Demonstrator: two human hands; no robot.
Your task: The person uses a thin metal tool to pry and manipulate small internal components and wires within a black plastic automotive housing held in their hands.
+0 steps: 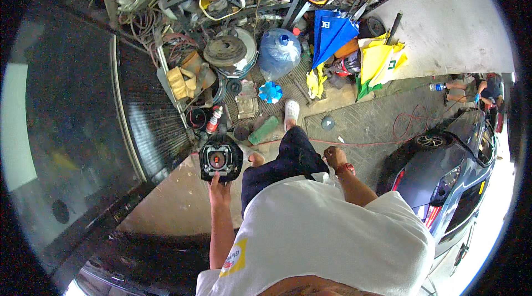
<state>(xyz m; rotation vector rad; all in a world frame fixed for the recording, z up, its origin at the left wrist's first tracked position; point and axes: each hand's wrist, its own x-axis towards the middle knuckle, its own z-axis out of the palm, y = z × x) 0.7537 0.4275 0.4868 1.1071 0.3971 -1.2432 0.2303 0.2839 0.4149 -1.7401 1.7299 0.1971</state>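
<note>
Person stands on grey floor, looking down. Left hand grips round black car part from below, fingers wrapped on its bottom edge. Part hangs low at person's left side, orange spot in its middle. Right hand curled into loose fist, nothing in it, red band at wrist. White shoe steps forward. Ahead: big blue water bottle, green bottle lying down, blue umbrella. Blue car on right.

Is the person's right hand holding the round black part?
No: the left hand holds the round black part; the right hand is an empty fist.
</note>
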